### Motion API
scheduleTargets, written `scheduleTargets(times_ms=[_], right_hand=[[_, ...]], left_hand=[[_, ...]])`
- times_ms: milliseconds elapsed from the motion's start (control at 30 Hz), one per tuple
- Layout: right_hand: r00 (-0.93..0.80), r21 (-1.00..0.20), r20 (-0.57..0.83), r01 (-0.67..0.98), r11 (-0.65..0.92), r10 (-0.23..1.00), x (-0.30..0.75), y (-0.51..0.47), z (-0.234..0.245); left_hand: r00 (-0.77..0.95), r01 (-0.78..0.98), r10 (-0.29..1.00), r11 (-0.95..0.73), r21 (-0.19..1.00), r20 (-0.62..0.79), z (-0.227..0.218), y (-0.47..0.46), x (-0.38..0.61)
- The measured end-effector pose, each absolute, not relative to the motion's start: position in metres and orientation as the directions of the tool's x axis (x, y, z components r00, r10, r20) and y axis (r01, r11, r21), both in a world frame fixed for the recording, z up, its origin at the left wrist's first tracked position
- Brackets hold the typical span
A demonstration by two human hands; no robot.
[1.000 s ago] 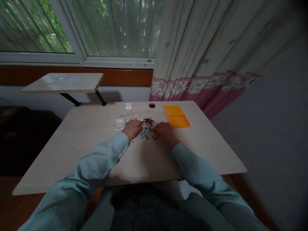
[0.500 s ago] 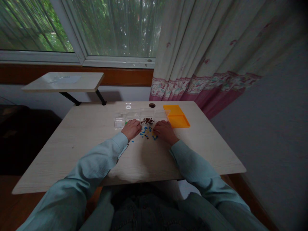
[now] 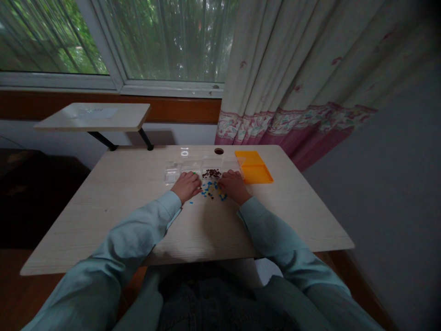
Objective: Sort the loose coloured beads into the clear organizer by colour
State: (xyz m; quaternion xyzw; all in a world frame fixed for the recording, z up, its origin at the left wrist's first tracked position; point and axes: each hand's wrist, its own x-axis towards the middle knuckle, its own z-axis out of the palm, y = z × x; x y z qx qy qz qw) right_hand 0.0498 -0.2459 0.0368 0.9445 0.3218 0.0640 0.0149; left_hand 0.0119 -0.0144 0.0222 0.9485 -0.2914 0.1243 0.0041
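Observation:
A loose pile of small blue, yellow and dark pieces (image 3: pixel 209 188) lies on the desk between my hands. My left hand (image 3: pixel 187 186) is at the pile's left edge, fingers curled together; anything in the fingertips is too small to name. On the other side my right hand (image 3: pixel 234 186) bends its fingers down over the pieces, its fingertips partly hidden. Just beyond the pile stands a clear compartment box (image 3: pixel 172 176), with dark brown pieces (image 3: pixel 211 173) heaped in one compartment. A bit of green (image 3: pixel 194 173) shows behind my left hand.
An orange tray-like lid (image 3: pixel 257 174) lies right of the clear box. One stray blue piece (image 3: pixel 191 202) sits nearer me. The desk (image 3: pixel 113 230) has a round hole (image 3: pixel 218 151) at its back and a raised shelf (image 3: pixel 127 117) at the back left. A curtain (image 3: pixel 268 92) hangs behind.
My right hand has shifted slightly left toward the pile. My left hand has drawn back a little, showing more of the pieces beside it. The view has moved slightly.

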Motion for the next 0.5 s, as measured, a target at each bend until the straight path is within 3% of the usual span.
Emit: scheduleTargets(times_ms=[167,367,500], right_hand=[[0.797,0.064,0.077,0.596,-0.800,0.599,0.050,-0.252,0.041],[0.796,0.008,0.302,0.548,-0.837,0.524,0.068,-0.247,0.050],[0.775,-0.026,0.339,0.575,-0.818,0.533,0.082,-0.242,0.046]], left_hand=[[0.801,-0.542,-0.541,-0.837,-0.071,0.256,0.019,-0.017,0.014],[0.807,-0.530,-0.531,-0.844,-0.078,0.258,0.017,-0.021,0.014],[0.812,-0.531,-0.528,-0.845,-0.060,0.246,0.020,-0.021,0.012]])
